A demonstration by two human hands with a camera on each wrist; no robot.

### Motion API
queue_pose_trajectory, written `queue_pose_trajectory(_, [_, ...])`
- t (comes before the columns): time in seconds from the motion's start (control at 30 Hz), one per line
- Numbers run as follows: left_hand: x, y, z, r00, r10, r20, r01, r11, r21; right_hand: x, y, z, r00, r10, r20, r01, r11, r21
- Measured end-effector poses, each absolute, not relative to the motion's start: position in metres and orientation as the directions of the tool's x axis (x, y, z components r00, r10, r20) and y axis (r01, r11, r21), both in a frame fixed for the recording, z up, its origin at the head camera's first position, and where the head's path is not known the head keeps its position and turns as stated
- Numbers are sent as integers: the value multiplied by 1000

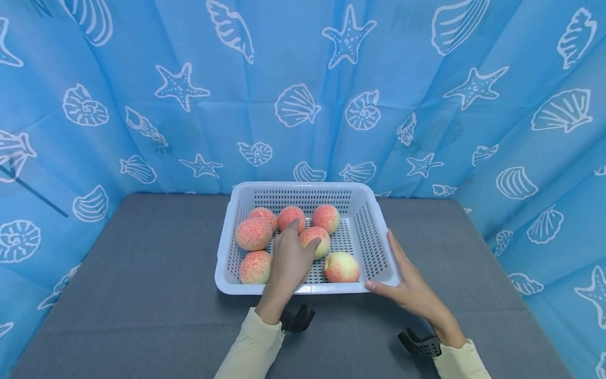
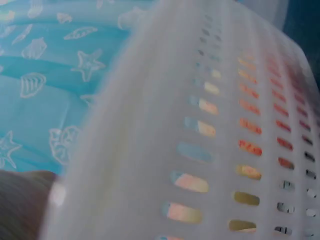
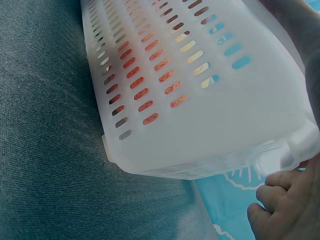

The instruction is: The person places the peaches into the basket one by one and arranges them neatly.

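A white plastic basket (image 1: pixel 303 289) with slotted walls holds several red-and-yellow peaches. My left hand (image 1: pixel 291 258) reaches in over its front rim and holds a peach (image 1: pixel 319 250) near the middle, with the thumb across its front and a finger at its left side. Another peach (image 1: pixel 303 278) shows only partly from under this hand. Gripping the basket's front right corner is my right hand (image 1: pixel 411 287), its thumb on the front rim and its fingers along the right side. In the left wrist view the slotted wall (image 2: pixel 135 150) hides most of the left hand.
Beside the left hand are peaches at the left (image 1: pixel 254 233) and front left (image 1: pixel 255 267). A yellower peach (image 1: pixel 342 267) lies front right, and a red one (image 1: pixel 325 218) at the back. The grey table (image 1: pixel 142 273) meets a blue seashell curtain (image 1: pixel 303 142) behind the basket.
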State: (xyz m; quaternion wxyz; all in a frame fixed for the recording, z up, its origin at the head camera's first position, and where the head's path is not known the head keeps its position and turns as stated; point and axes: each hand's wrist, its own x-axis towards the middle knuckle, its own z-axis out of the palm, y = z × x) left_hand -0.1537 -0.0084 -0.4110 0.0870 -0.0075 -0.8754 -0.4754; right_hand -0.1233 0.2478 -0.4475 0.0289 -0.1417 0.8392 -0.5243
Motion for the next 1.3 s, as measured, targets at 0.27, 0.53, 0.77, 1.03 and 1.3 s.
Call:
queue_pose_trajectory(0.27, [-139,-34,-413,-935,24,353,334,394,857,-124,249,-448,-959,-266,97,-204,413,-888])
queue_pose_trajectory(0.53, [-132,-51,-410,-921,39,386,380,302,874,-125,251,-448,-958,-272,95,-203,405,-892])
queue_pose_trajectory(0.77, [-132,-59,-404,-910,10,415,395,331,857,-127,251,-449,-961,-264,81,-189,415,-890])
queue_pose_trajectory(1.03, [-134,-82,-394,-874,-58,482,408,449,795,-126,253,-446,-957,-261,129,-243,474,-846])
queue_pose_trajectory(1.3, [-142,-152,-394,-873,-65,482,297,713,635,-140,284,-430,-950,-89,300,-292,598,-746])
